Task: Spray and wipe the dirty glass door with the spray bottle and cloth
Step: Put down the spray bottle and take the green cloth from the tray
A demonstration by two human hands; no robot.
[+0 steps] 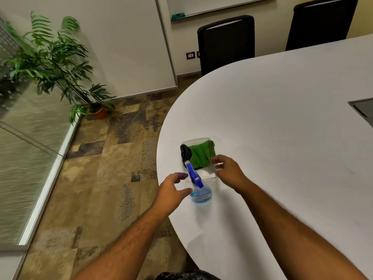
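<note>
A clear spray bottle (200, 194) with a blue trigger head stands near the rounded end of the white table (282, 138). Just behind it lies a clear plastic tray (210, 174) holding a green cloth (201, 155) and a black object (185, 152). My left hand (173, 190) is open just left of the bottle, its thumb close to the bottle's side, not gripping. My right hand (228, 170) hovers over the tray's near right part, fingers apart, beside the cloth. The frosted glass door (26, 142) runs along the left side of the room.
A potted fern (60, 63) stands in the corner past the glass. Two black chairs (226, 43) sit at the table's far side. A grey cable hatch (363, 112) is set in the table at the right. Patterned carpet (105, 168) lies between table and glass.
</note>
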